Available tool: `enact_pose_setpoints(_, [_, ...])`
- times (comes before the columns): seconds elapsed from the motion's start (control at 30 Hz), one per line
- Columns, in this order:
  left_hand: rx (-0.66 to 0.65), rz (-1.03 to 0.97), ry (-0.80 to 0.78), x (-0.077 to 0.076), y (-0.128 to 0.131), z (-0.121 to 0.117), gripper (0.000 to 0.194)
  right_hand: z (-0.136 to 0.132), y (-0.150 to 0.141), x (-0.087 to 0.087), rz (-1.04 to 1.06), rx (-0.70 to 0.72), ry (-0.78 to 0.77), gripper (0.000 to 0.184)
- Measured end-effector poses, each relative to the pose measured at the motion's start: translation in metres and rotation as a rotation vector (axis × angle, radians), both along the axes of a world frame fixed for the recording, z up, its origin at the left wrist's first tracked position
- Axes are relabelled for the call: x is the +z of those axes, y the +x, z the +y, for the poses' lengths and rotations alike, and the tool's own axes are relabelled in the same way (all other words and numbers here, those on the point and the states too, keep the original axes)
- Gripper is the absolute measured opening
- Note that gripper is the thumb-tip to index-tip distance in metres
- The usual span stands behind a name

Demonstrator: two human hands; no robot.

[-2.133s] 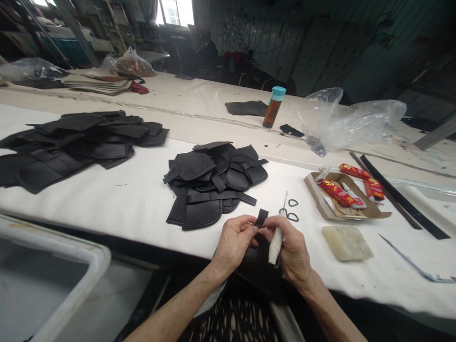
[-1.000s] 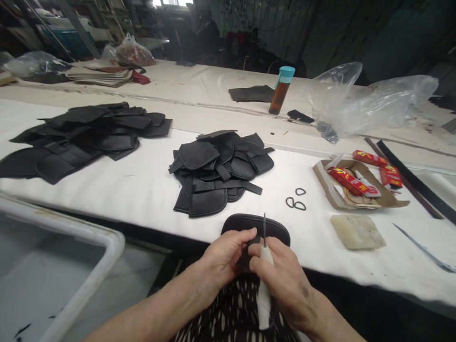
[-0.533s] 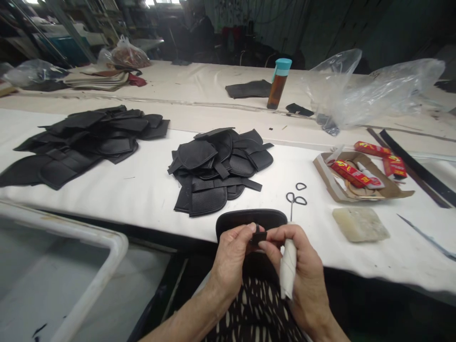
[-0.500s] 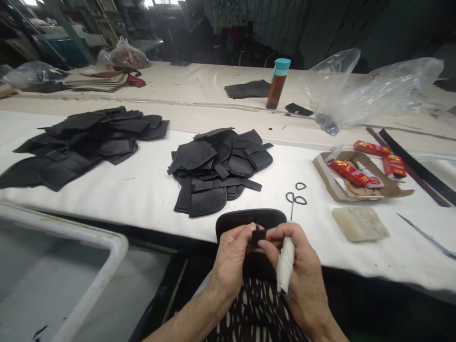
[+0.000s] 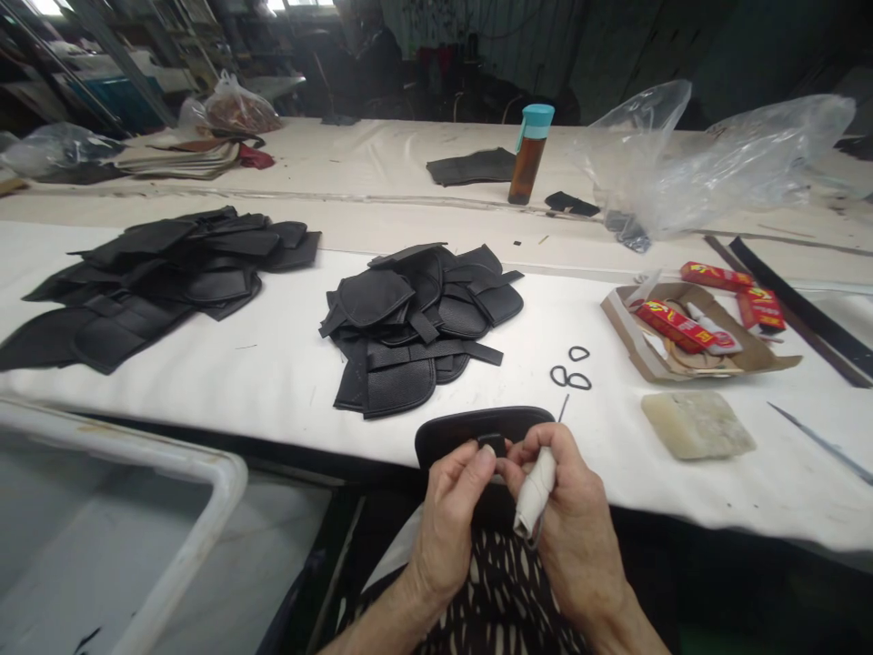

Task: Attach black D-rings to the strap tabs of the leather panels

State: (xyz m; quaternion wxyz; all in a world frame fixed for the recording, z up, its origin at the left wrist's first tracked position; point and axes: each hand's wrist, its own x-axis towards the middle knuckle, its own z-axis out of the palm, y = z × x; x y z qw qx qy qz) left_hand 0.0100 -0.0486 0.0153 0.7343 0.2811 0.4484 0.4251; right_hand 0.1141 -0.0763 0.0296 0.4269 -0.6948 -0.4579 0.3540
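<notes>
A black leather piece (image 5: pixel 446 433) with a rounded, stitched edge is held at the table's front edge. My left hand (image 5: pixel 446 523) grips it, the thumb pressing beside a short black strap (image 5: pixel 491 443) on its face. My right hand (image 5: pixel 576 518) is closed around the pale wrapped handle of an awl (image 5: pixel 536 491), whose thin metal tip points up and away. The right fingertips also meet the strap area, though the fingers partly hide the contact. Just beyond the tip lie three dark D-shaped rings (image 5: pixel 559 375).
Two heaps of black leather pieces (image 5: pixel 388 298) lie across the table. To the right are a cardboard box (image 5: pixel 627 350) with red packets, a yellowish block (image 5: pixel 696 425) and a thin pointed tool (image 5: pixel 815 439). A bottle (image 5: pixel 528 155) stands farther back; a white bin (image 5: pixel 228 473) is at left.
The strap's flat end, held up between both hands before, now lies lower against the leather piece. My left thumb has shifted onto it, and the awl has tilted with its handle moving left.
</notes>
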Motion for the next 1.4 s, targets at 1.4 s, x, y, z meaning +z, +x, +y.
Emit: enact_pose_setpoints(1.4, [-0.016,-0.043,-0.230,0.018,-0.007,0.010,0.020,0.035,0.025,0.002,0.298,0.088,0.117,0.015])
